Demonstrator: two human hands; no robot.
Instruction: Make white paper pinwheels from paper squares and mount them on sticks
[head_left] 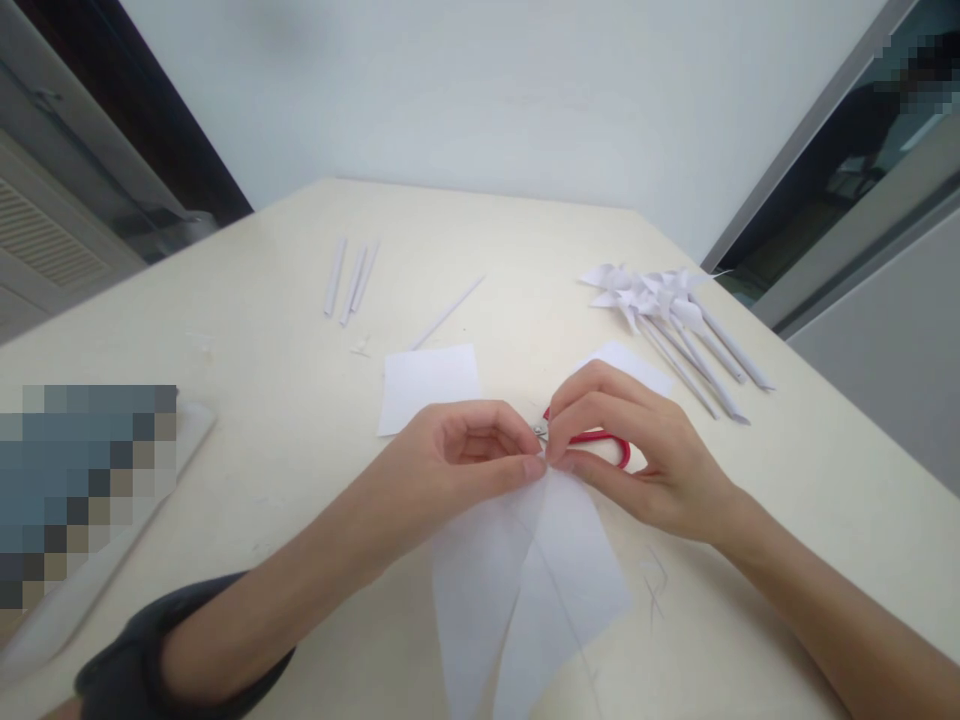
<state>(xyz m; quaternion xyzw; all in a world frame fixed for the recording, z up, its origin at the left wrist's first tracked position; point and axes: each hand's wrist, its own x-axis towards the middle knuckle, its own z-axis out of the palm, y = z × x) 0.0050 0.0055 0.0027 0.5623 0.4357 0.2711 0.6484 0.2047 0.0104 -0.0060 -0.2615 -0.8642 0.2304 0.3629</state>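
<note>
A white sheet of paper (570,580) hangs below my fingers, with a slit or gap running between its two lower flaps. My left hand (457,450) pinches its upper tip between thumb and fingers. Closed on the same spot from the other side, my right hand (645,450) has its fingertips touching those of the left. The exact fold under the fingertips is hidden. Just behind my hands lies a pair of scissors (626,450) with red handles, partly covered by the right hand. A white paper square (427,385) rests beyond my left hand.
Several paper pinwheels (656,295) with rolled sticks lie at the right. Three paper tubes (349,285) and a thin stick (450,312) are farther back. More paper (637,365) shows behind my right hand. A pale-edged object (196,425), mostly blurred out, sits at the left.
</note>
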